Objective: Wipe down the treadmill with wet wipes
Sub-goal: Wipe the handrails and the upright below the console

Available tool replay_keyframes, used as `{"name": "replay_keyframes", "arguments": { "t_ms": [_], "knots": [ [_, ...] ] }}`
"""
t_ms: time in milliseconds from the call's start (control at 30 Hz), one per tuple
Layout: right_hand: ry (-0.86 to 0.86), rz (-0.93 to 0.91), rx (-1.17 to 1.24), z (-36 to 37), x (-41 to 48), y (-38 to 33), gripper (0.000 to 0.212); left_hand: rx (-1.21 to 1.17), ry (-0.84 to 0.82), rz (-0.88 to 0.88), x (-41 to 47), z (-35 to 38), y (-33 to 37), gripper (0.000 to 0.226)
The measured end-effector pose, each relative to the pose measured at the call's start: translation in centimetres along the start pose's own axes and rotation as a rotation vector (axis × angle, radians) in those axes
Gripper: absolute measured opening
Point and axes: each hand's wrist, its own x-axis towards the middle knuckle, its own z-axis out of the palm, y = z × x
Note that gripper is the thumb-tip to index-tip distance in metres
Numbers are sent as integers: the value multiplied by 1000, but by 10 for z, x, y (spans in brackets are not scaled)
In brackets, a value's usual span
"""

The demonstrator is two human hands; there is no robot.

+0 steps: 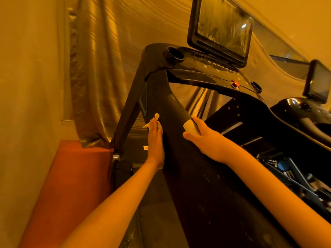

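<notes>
Flanking treadmill rail's (179, 104) edges, hands (155, 140) (204, 140) on wipe (156, 116) and white pack (189, 126); wall (26, 104) left.

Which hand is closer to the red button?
Right. The right hand, holding a white pack, is below-left of the red button; the left hand presses a wipe farther left.

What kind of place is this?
Probably a gym. There's a treadmill with a big screen, and a second machine with its own screen beside it. The left hand presses a wipe on the treadmill; the right hand holds a white pack.
</notes>
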Motion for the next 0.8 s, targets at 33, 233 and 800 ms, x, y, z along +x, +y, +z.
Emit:
{"name": "replay_keyframes", "arguments": {
  "t_ms": [33,233,800],
  "knots": [
    [-3,1,3,-1,0,0,74,-3,11,-9,3,0,0,63],
    [-4,9,42,-2,1,0,74,-97,58,-126,16,-1,-8,66],
    [21,10,4,0,11,6,72,-369,126,-392,-54,12,-1,61]
  ]
}}
